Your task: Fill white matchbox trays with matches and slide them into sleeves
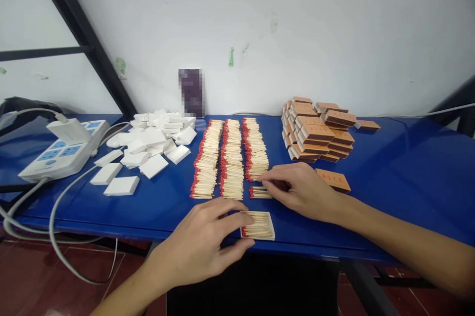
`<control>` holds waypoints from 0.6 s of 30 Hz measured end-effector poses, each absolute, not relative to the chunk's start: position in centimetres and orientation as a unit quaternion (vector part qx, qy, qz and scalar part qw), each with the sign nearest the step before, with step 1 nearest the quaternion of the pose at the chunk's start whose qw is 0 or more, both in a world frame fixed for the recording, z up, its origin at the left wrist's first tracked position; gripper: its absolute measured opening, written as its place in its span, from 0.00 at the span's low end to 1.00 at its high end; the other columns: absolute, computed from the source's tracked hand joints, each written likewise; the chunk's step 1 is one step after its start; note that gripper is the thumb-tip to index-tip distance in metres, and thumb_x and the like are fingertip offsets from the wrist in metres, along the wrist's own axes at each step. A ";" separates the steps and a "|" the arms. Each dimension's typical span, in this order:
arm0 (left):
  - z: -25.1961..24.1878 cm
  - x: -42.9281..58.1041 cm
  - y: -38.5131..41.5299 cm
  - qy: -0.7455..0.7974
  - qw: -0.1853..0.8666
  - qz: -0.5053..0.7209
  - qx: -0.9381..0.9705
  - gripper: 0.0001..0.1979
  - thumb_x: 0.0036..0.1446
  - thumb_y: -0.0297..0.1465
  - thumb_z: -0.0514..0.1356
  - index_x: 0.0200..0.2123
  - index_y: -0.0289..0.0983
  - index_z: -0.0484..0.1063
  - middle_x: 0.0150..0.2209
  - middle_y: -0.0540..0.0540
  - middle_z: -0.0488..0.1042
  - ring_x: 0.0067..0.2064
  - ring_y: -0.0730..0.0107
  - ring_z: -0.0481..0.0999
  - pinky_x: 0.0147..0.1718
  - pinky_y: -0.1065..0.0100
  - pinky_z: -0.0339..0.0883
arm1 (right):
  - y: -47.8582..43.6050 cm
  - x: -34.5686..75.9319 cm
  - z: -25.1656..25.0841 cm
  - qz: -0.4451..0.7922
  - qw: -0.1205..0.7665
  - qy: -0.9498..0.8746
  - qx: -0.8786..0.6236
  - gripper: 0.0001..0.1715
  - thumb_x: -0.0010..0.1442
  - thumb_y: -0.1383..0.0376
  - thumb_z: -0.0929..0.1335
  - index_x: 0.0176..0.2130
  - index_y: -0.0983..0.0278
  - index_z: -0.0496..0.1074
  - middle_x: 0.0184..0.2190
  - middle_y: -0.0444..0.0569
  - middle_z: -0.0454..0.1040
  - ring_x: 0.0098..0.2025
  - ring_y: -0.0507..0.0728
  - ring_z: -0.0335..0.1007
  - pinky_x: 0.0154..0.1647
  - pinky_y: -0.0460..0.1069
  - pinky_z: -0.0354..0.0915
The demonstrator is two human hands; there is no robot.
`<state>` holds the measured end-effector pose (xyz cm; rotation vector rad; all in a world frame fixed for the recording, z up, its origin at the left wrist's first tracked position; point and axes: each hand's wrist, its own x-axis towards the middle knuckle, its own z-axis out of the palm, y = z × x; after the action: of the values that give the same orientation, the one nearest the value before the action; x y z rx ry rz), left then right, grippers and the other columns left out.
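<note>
My left hand (pixel 206 237) holds a small white matchbox tray (pixel 272 229) at the table's front edge, thumb on the near side and fingers over its left end. Red-tipped matches (pixel 260 227) lie side by side in the tray. My right hand (pixel 302 190) is closed in a pinch at the near end of the right-hand row of matches (pixel 256 150); whatever is between thumb and forefinger is mostly hidden. Just below those fingertips lies a small separate group of matches (pixel 260 192). Two more rows of matches, the middle row (pixel 232 158) and the left row (pixel 207 158), run alongside.
Empty white trays (pixel 154 140) are heaped on the left. Orange-brown matchbox sleeves (pixel 315 130) are stacked at the right, with one sleeve (pixel 334 180) beyond my right wrist. A phone (pixel 192 93) leans on the wall. A power strip (pixel 63 153) and white cables (pixel 55 222) lie far left.
</note>
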<state>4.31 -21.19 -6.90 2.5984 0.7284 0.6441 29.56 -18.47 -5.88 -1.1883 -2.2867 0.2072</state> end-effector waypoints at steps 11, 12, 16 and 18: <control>-6.9 4.3 -21.3 0.259 0.180 0.231 0.920 0.08 0.66 0.31 0.61 0.47 0.39 0.73 0.49 0.45 0.76 0.48 0.61 0.77 0.46 0.61 0.73 | -18.3 29.6 -6.1 0.074 0.262 -0.845 -0.460 0.15 0.65 0.64 0.65 0.36 0.64 0.81 0.22 0.45 0.75 0.22 0.51 0.64 0.27 0.46 0.56; -6.9 4.3 -21.3 0.260 0.181 0.231 0.920 0.08 0.66 0.31 0.61 0.47 0.39 0.73 0.49 0.45 0.76 0.48 0.61 0.77 0.46 0.61 0.73 | -18.3 29.6 -6.1 0.074 0.260 -0.845 -0.461 0.15 0.65 0.64 0.65 0.36 0.64 0.81 0.22 0.45 0.75 0.22 0.51 0.64 0.27 0.46 0.56; -6.8 4.4 -21.2 0.260 0.183 0.231 0.919 0.08 0.66 0.31 0.61 0.47 0.39 0.74 0.49 0.45 0.76 0.48 0.61 0.77 0.47 0.61 0.73 | -18.3 29.6 -6.0 0.087 0.260 -0.842 -0.465 0.15 0.65 0.63 0.65 0.37 0.64 0.81 0.20 0.44 0.73 0.21 0.50 0.63 0.26 0.46 0.56; -6.8 4.3 -21.2 0.260 0.183 0.230 0.920 0.08 0.66 0.31 0.60 0.48 0.39 0.74 0.49 0.45 0.76 0.48 0.61 0.77 0.47 0.61 0.73 | -18.4 29.6 -5.9 0.102 0.262 -0.836 -0.470 0.16 0.65 0.63 0.64 0.35 0.64 0.81 0.19 0.43 0.72 0.20 0.50 0.61 0.24 0.46 0.55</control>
<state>4.34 -21.24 -6.80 2.5950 0.7347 0.6487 29.55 -18.40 -5.92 -1.2731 -2.2637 0.2756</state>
